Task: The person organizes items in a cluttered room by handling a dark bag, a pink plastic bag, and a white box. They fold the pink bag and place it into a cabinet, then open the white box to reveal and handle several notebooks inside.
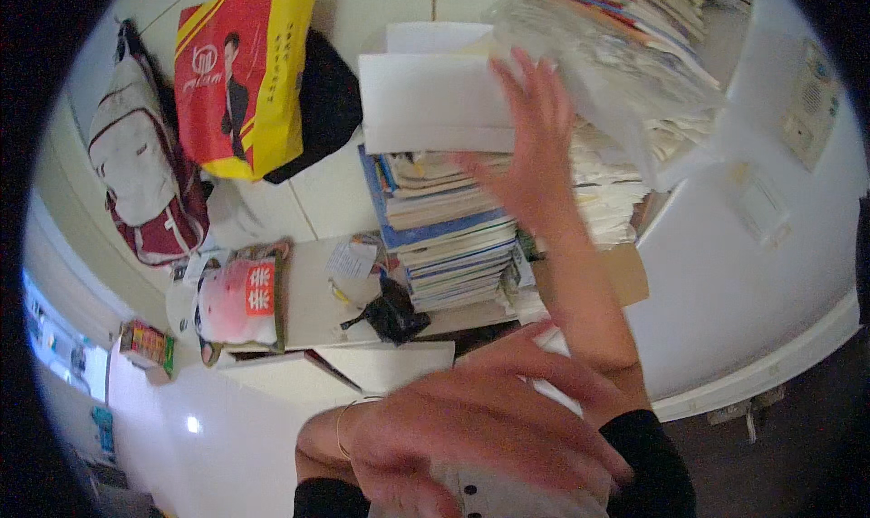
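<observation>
My right hand (537, 158) reaches over a tall stack of books and papers (455, 246), its fingers spread and blurred. Its fingertips overlap the right end of a white sheet or folder (435, 100) on top; whether they touch it I cannot tell. A crumpled clear plastic bag (584, 69) lies just beyond those fingers. Close to the camera, my left hand (489, 409) is stretched across towards the right, thumb apart from the fingers, with nothing visible in it. A thin gold-coloured bracelet (342, 428) circles the left wrist. Part of a grey garment with dark dots (469, 491) shows below it.
More piled papers (608, 209) stand to the right, beside a white wall (714, 266) with an intercom-like panel (809, 107). Leftward are a red-and-yellow shopping bag (238, 76), a grey-and-maroon backpack (139, 164), a pink-fronted package (238, 300) and a black plastic bag (394, 311).
</observation>
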{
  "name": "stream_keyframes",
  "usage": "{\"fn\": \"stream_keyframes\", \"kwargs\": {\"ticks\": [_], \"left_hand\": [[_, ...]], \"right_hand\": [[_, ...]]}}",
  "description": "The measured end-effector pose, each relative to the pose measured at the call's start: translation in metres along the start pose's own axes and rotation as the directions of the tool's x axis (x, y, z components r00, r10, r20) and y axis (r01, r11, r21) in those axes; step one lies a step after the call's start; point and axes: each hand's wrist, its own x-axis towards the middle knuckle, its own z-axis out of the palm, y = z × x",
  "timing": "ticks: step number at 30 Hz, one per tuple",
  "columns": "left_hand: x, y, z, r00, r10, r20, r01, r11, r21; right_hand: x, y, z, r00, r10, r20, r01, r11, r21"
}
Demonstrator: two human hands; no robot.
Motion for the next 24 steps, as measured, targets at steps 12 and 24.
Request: {"fn": "stream_keyframes", "kwargs": {"ticks": [12,24], "left_hand": [[0.0,0.001,0.015,0.982,0.177,-0.067,-0.189,0.938,-0.291],[0.01,0.013,0.01,0.949,0.311,-0.046,-0.307,0.886,-0.346]], "right_hand": [[0.032,0.006,0.013,0.994,0.075,0.08,-0.062,0.987,-0.151],[-0.009,0.009,0.019,0.978,-0.04,-0.207,0.011,0.991,-0.136]]}}
